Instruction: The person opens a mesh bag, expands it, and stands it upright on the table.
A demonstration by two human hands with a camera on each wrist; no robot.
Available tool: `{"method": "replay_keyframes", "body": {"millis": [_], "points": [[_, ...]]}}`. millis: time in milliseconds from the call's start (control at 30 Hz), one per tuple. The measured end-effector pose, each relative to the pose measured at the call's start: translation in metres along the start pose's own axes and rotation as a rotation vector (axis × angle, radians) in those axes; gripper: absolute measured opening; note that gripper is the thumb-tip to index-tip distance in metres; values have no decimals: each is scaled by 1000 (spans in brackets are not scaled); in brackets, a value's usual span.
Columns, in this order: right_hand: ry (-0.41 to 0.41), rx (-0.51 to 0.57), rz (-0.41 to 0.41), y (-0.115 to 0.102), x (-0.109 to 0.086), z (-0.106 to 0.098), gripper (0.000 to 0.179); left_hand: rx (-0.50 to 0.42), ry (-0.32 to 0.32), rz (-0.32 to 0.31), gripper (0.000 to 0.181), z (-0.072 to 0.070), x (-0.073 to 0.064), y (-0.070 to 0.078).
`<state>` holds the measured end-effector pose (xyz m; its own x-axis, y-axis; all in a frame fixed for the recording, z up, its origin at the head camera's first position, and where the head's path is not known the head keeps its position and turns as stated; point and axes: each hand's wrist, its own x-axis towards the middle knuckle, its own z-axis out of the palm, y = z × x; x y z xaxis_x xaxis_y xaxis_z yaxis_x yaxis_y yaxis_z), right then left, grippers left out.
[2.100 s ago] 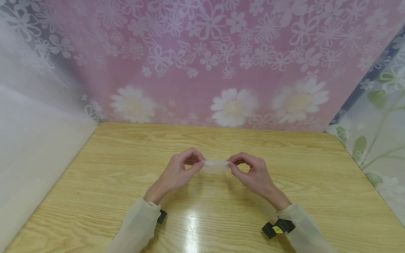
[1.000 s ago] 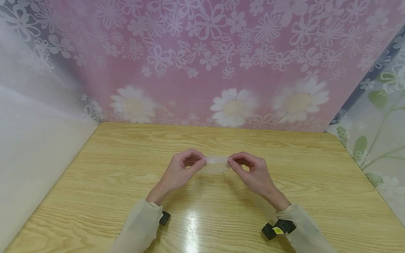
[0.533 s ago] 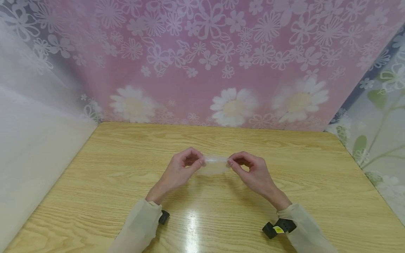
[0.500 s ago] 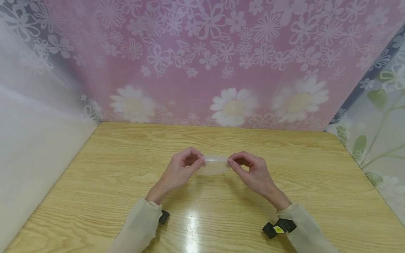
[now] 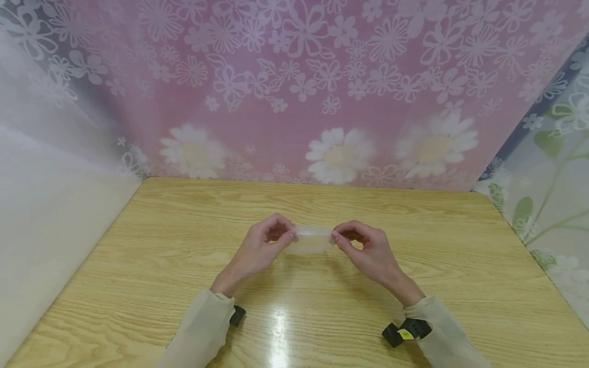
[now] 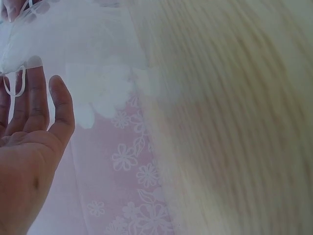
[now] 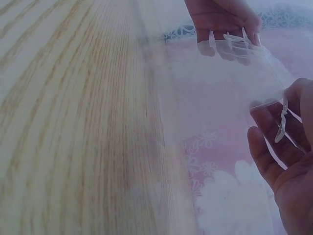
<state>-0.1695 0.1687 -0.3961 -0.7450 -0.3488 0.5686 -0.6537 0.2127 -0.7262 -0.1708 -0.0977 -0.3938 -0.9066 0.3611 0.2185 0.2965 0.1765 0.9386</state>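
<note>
A small sheer white drawstring pouch (image 5: 312, 243) is stretched between my two hands, over the middle of the table. My left hand (image 5: 258, 248) pinches its top left corner between thumb and forefinger. At the opposite corner, my right hand (image 5: 369, 252) pinches the same top edge. The pouch body hangs below the fingers, see-through against the wood. In the left wrist view a thin white ribbon loop (image 6: 22, 87) dangles by the left fingers. A knotted ribbon end (image 7: 282, 122) hangs beside the right fingers in the right wrist view.
The wood-grain table (image 5: 161, 266) spreads under both arms, with a glare spot near its front. Behind it hangs a pink floral curtain (image 5: 267, 117). A pale sheet (image 5: 60, 204) borders the left side, and a leaf-patterned curtain (image 5: 552, 204) the right.
The pouch shows more of its body below the fingers than two seconds ago. My left hand shifted slightly right, then back left. The right hand has hardly moved.
</note>
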Motion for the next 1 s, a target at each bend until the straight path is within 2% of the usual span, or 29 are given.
{"method": "replay_keyframes", "body": {"millis": [267, 567, 833, 1000], "points": [[17, -17, -30, 0, 0, 1, 22, -1, 2, -16, 5, -1, 0, 1], [39, -35, -17, -1, 0, 1, 22, -12, 16, 1, 4, -1, 0, -1], [38, 53, 34, 2, -3, 4, 20, -37, 43, 29, 5, 0, 0, -1], [42, 62, 57, 2, -3, 5, 18, -82, 48, 35, 8, 0, 0, -2]]}}
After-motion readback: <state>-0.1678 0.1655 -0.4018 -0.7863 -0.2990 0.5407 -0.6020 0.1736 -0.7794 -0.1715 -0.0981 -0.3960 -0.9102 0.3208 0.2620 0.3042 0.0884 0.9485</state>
